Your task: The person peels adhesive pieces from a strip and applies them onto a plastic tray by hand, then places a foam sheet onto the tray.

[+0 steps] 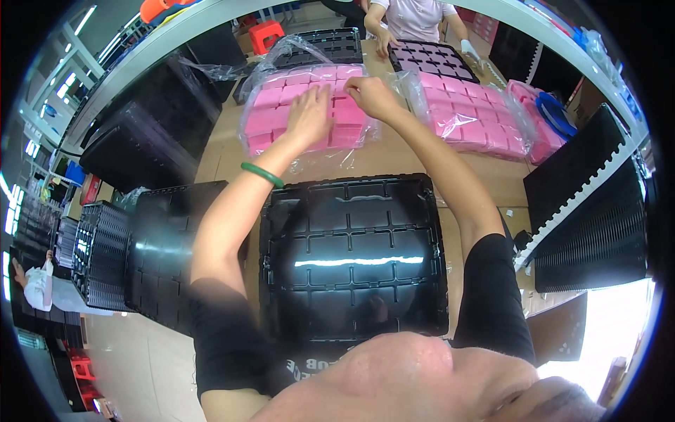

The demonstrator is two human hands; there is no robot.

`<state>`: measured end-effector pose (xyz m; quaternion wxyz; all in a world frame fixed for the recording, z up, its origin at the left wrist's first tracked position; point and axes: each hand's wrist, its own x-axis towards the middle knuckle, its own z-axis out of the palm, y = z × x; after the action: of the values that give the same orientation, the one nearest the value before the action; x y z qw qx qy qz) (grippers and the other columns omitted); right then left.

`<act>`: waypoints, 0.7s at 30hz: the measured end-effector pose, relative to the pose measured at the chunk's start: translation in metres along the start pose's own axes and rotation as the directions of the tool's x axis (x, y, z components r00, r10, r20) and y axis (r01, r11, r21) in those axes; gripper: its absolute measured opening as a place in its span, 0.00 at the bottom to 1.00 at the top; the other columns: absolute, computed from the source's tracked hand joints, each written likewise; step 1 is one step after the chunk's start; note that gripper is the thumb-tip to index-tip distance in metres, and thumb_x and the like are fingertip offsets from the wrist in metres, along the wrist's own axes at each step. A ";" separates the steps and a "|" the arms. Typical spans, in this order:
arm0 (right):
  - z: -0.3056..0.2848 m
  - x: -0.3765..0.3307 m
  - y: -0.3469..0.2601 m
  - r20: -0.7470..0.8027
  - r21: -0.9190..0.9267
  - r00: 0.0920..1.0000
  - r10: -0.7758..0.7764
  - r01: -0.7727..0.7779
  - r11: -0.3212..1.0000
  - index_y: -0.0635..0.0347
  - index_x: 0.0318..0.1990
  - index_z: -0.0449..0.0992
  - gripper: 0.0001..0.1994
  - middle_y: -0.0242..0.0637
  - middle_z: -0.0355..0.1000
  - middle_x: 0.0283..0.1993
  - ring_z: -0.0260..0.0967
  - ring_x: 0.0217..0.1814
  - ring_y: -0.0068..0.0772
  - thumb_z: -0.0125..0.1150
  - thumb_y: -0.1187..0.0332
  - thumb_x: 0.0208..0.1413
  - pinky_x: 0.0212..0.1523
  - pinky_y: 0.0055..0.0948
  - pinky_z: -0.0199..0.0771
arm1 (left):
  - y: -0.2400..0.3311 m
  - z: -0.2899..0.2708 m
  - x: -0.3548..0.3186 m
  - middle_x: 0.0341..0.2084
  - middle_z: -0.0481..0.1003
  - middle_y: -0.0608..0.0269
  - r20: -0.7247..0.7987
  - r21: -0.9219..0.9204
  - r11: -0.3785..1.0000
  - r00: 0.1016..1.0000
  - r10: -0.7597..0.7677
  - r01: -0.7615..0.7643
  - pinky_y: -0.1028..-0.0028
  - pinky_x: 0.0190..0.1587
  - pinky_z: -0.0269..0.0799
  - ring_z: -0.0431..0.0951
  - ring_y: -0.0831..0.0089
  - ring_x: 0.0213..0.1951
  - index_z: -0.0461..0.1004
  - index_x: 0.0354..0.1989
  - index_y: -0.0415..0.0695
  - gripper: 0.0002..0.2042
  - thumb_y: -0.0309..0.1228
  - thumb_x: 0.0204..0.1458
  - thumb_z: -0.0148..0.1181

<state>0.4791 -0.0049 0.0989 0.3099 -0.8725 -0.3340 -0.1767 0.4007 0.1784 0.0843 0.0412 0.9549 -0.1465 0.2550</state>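
Observation:
My left hand point(311, 116), with a green bangle on the wrist, lies over a bundle of pink blocks point(267, 116) in clear plastic wrap. Its fingers are stretched out and touch or hover just above the blocks. At the right edge of the same bundle, my right hand point(373, 96) has its fingers curled and pinched together. Whatever is between those fingertips, if anything, is too small to make out. Nearer to me, between my forearms, a shiny black plastic tray point(351, 243) with moulded ribs and compartments lies flat.
A second wrapped pink bundle point(471, 116) sits to the right, beside a blue item point(555, 116). Stacked black trays stand at right point(583, 211) and left point(105, 253). Across the table a person point(415, 21) handles a tray of pink pieces point(432, 60). A metal bar point(232, 17) arches overhead.

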 end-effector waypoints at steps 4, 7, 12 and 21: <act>-0.001 -0.012 0.005 -0.164 0.065 0.986 -0.002 0.013 0.998 0.60 0.42 0.80 0.08 0.51 0.78 0.39 0.78 0.43 0.53 0.59 0.71 0.57 0.44 0.45 0.76 | -0.032 0.014 0.009 0.60 0.69 0.46 -0.196 0.283 0.948 0.976 -0.094 0.148 0.51 0.66 0.59 0.70 0.52 0.60 0.65 0.64 0.41 0.27 0.26 0.52 0.55; -0.001 -0.023 0.018 -0.271 0.099 0.955 -0.119 0.151 0.984 0.61 0.41 0.80 0.07 0.50 0.78 0.41 0.78 0.42 0.52 0.58 0.73 0.57 0.42 0.43 0.77 | -0.062 0.005 -0.003 0.57 0.72 0.49 -0.236 0.314 0.932 0.966 -0.108 0.181 0.52 0.66 0.60 0.72 0.54 0.59 0.73 0.57 0.40 0.20 0.25 0.53 0.53; -0.024 -0.052 0.020 -0.306 0.065 0.936 -0.175 0.204 0.977 0.58 0.41 0.80 0.08 0.45 0.78 0.40 0.77 0.41 0.50 0.58 0.74 0.56 0.42 0.41 0.76 | -0.059 -0.042 -0.033 0.50 0.77 0.54 -0.237 0.252 0.963 0.971 -0.032 0.093 0.54 0.64 0.62 0.74 0.58 0.56 0.81 0.44 0.45 0.12 0.28 0.52 0.57; -0.094 -0.159 -0.040 -0.292 0.031 0.929 -0.227 0.247 0.969 0.58 0.42 0.80 0.07 0.37 0.77 0.43 0.76 0.38 0.36 0.59 0.76 0.58 0.38 0.30 0.76 | -0.021 -0.104 -0.100 0.36 0.81 0.62 -0.295 0.164 0.980 0.942 0.158 -0.112 0.57 0.61 0.66 0.80 0.63 0.45 0.79 0.39 0.47 0.09 0.24 0.51 0.57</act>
<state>0.3283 -0.1186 0.1036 0.3603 -0.7801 -0.3944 -0.3257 0.2746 0.2408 0.1243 -0.0234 0.8918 -0.1847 0.4124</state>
